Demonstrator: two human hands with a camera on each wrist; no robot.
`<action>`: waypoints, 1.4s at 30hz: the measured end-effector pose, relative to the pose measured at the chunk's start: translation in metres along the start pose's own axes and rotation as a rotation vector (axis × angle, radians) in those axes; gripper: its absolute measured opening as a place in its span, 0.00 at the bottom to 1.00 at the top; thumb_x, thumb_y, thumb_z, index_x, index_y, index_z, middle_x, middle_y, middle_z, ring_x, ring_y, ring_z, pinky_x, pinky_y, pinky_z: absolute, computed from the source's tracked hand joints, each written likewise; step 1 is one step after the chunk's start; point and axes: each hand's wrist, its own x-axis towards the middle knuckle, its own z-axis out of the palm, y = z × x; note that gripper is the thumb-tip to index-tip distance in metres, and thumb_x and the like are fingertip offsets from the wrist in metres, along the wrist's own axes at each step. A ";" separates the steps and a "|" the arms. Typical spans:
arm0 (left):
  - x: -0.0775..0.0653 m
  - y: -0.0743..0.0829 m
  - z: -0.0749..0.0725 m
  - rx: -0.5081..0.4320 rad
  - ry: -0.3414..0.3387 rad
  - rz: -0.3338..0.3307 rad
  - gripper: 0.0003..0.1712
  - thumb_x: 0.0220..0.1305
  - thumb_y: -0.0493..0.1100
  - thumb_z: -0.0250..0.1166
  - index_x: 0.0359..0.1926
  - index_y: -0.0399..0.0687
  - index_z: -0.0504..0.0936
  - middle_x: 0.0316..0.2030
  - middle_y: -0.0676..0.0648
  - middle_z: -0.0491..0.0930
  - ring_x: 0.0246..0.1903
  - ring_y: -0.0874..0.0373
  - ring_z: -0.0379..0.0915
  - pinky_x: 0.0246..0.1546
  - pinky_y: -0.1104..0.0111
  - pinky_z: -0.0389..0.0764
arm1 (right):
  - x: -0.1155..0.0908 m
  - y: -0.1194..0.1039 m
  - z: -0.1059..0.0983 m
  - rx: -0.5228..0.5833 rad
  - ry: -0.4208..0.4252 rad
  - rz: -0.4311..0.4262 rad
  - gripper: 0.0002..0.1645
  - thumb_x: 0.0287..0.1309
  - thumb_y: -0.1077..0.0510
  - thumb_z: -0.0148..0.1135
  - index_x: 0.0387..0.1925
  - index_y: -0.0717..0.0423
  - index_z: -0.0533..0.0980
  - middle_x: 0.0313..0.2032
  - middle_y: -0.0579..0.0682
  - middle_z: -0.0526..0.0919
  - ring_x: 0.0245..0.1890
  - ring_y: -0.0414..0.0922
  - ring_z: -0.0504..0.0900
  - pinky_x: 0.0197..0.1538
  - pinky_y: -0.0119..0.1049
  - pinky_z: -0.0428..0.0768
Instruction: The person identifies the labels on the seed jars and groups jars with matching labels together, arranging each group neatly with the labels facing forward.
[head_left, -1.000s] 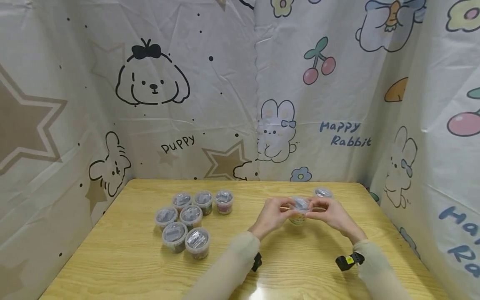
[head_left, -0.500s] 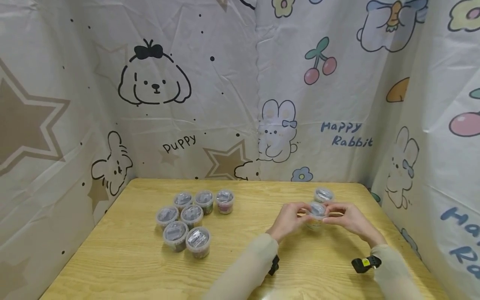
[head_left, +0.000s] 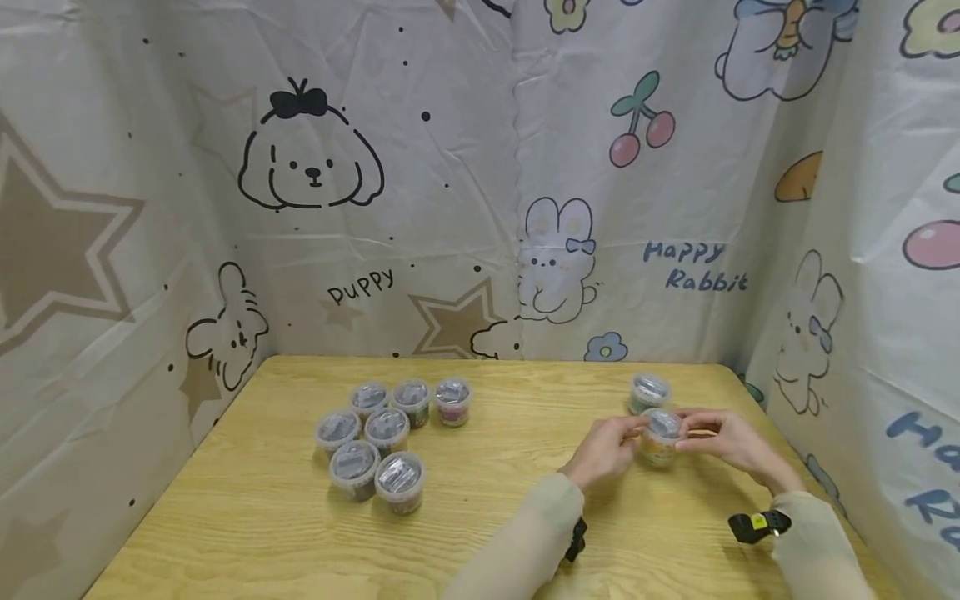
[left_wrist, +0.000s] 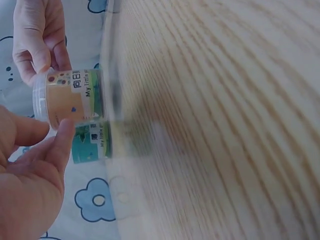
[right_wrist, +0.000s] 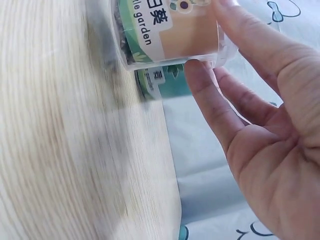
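Observation:
A clear plastic grow-kit cup (head_left: 661,450) with a lid and an orange sunflower label stands between both hands. My right hand (head_left: 723,442) pinches it near the lid from the right, thumb and fingertips on its side in the right wrist view. With thumb and finger at the rim, my left hand (head_left: 603,450) holds it from the left; in the left wrist view, those fingertips (left_wrist: 65,131) lie against its wall. Just behind is a second cup (head_left: 649,392), whose teal label (left_wrist: 86,145) is partly hidden. Whether the orange cup rests fully on the table cannot be told.
Several similar lidded cups (head_left: 386,427) form a cluster on the left half of the wooden table (head_left: 510,492). One with pink contents (head_left: 453,404) stands at that cluster's back right. Printed curtains (head_left: 450,208) enclose the table behind and at both sides.
Both hands have carried the orange-labelled cup rightward and slightly toward the front, to just in front of the teal-labelled cup. The cluster at left has stayed put; the head view has shifted slightly.

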 end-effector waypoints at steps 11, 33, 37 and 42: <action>0.003 0.002 0.005 -0.055 -0.174 -0.031 0.40 0.62 0.26 0.54 0.72 0.59 0.64 0.68 0.54 0.69 0.66 0.60 0.67 0.66 0.68 0.69 | -0.005 0.013 -0.007 -0.046 0.021 0.019 0.14 0.52 0.52 0.74 0.33 0.58 0.82 0.63 0.67 0.73 0.52 0.30 0.74 0.52 0.26 0.78; 0.004 0.004 0.009 -0.011 -0.226 -0.077 0.44 0.63 0.26 0.51 0.75 0.63 0.57 0.74 0.58 0.57 0.72 0.61 0.55 0.72 0.67 0.60 | -0.010 0.018 -0.008 -0.051 0.037 0.001 0.15 0.55 0.53 0.72 0.40 0.58 0.83 0.62 0.67 0.73 0.48 0.18 0.69 0.51 0.24 0.76; 0.002 0.004 0.005 -0.023 -0.199 -0.087 0.43 0.62 0.27 0.51 0.75 0.61 0.58 0.73 0.57 0.59 0.71 0.60 0.57 0.71 0.66 0.62 | -0.010 0.016 -0.009 -0.033 0.041 0.028 0.20 0.60 0.50 0.68 0.49 0.60 0.80 0.66 0.66 0.69 0.58 0.41 0.74 0.55 0.37 0.79; -0.001 0.001 -0.006 -0.034 -0.120 -0.102 0.39 0.63 0.28 0.50 0.74 0.58 0.61 0.70 0.56 0.65 0.70 0.60 0.61 0.69 0.66 0.64 | -0.009 0.008 -0.009 -0.033 0.131 0.077 0.29 0.66 0.43 0.60 0.56 0.62 0.77 0.66 0.65 0.70 0.66 0.50 0.69 0.62 0.58 0.71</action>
